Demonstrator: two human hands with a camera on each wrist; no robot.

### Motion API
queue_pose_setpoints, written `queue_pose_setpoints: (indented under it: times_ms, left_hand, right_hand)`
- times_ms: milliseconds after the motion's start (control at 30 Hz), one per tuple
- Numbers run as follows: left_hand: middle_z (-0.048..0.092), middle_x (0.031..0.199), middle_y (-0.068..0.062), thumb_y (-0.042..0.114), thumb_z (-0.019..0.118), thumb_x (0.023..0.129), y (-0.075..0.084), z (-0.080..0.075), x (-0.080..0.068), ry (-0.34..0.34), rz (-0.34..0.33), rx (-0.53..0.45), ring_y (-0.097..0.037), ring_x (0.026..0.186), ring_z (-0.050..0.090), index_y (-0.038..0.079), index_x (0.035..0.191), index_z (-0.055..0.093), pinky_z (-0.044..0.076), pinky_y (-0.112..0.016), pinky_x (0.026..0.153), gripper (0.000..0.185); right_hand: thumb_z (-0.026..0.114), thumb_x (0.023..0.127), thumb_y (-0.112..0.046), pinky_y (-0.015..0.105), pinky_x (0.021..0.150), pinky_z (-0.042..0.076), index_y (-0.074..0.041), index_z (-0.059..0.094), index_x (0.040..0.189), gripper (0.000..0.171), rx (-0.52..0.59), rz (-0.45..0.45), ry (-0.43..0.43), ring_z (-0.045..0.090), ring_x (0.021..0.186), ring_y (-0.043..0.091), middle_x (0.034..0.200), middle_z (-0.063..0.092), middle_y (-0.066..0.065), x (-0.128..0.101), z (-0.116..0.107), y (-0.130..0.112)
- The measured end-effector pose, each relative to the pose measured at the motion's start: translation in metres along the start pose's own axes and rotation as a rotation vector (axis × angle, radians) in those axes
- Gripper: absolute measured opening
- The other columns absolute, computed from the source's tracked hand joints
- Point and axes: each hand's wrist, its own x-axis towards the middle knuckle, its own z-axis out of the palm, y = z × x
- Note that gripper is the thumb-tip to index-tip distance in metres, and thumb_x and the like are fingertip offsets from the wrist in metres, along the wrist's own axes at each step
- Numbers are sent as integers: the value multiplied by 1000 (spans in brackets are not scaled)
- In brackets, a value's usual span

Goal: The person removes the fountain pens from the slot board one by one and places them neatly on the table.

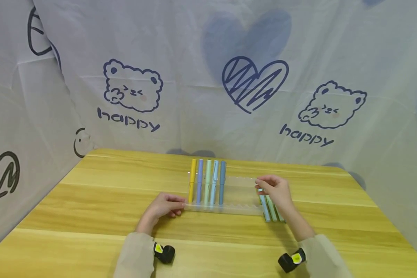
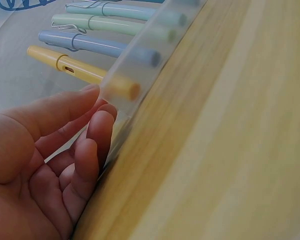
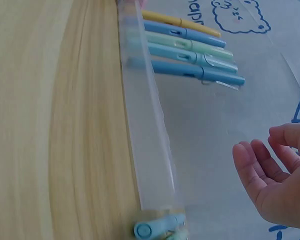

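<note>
A clear pen stand [image 1: 226, 209] holds a row of capped pens: a yellow pen [image 1: 192, 181], a purple-blue pen [image 1: 199, 182], a light green pen [image 1: 207, 182], a light blue pen [image 1: 214, 183] and a dark blue pen [image 1: 222, 183]. My left hand [image 1: 163, 205] pinches the stand's left end, close to the yellow pen [image 2: 82, 71] in the left wrist view. Beside the stand's upper right corner is my right hand [image 1: 277, 193]; in the right wrist view its fingers [image 3: 250, 167] are loosely bent, thumb apart, with nothing between them.
Right of the stand, partly under my right hand, a light blue pen [image 1: 265, 208] and a green pen [image 1: 272, 209] lie on the wooden table [image 1: 90, 220] with another pen. A white printed cloth [image 1: 194, 96] hangs behind the table's far edge.
</note>
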Motion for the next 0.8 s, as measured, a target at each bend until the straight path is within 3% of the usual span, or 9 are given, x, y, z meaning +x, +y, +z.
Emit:
queue_pose_setpoints:
  times_ms: [133, 200, 300, 433, 500, 533, 633, 800]
  left_hand:
    - [65, 76, -7, 6, 62, 82, 0, 0, 0, -2, 4, 2, -11, 58, 56, -10, 104, 60, 47, -23, 53, 27]
    - [65, 76, -8, 6, 62, 82, 0, 0, 0, -3, 5, 1, -11, 58, 56, -10, 104, 60, 47, -23, 53, 27]
    - [65, 77, -9, 6, 62, 82, 0, 0, 0, -3, 5, 3, -11, 58, 56, -10, 104, 60, 47, -23, 54, 27]
    - [65, 78, -9, 6, 62, 82, 0, 0, 0, 1, 2, 4, -11, 58, 56, -10, 104, 60, 48, -24, 54, 28]
    - [65, 79, -10, 6, 62, 82, 0, 0, 0, 0, 3, 2, -11, 58, 56, -10, 104, 60, 48, -23, 54, 28]
    - [65, 79, -10, 6, 62, 82, 0, 0, 0, 1, 2, 1, -11, 58, 56, -10, 104, 60, 48, -23, 54, 28]
    - [65, 78, -9, 6, 62, 82, 0, 0, 0, 0, 2, -4, -10, 58, 56, -10, 104, 60, 47, -23, 54, 27]
    - [65, 76, -8, 6, 62, 82, 0, -1, 0, 4, 0, 0, -10, 58, 56, -10, 104, 60, 47, -23, 53, 27]
  right_hand:
    - [62, 82, -2, 30, 58, 53, 9, 62, 87, 12, 37, -9, -40, 64, 69, 17, 76, 65, 9, 0, 11, 1]
    - [62, 82, -2, 33, 61, 53, 11, 61, 88, 15, -1, 22, -25, 64, 72, 21, 78, 64, 12, -1, 18, -2]
    - [61, 84, -4, 35, 64, 52, 9, 62, 91, 15, -4, 13, -51, 63, 76, 26, 81, 64, 14, 7, 21, 16]
    - [64, 83, -11, 34, 63, 53, 1, 66, 91, 15, 27, -24, -82, 64, 77, 23, 85, 65, 15, 22, 22, 52]
    - [65, 82, -9, 37, 64, 52, 7, 64, 91, 18, 12, -1, -54, 63, 77, 25, 87, 63, 20, 17, 32, 39]
    - [66, 81, -9, 34, 62, 53, 5, 65, 90, 17, 34, -31, -74, 63, 74, 20, 86, 64, 17, 19, 32, 44]
    - [63, 81, -2, 33, 61, 53, 10, 63, 88, 13, 23, -27, -68, 63, 72, 19, 83, 63, 19, 6, 46, 16]
    - [61, 80, 4, 31, 61, 53, 14, 60, 88, 13, -11, 7, -62, 62, 73, 23, 83, 63, 18, 1, 58, 9]
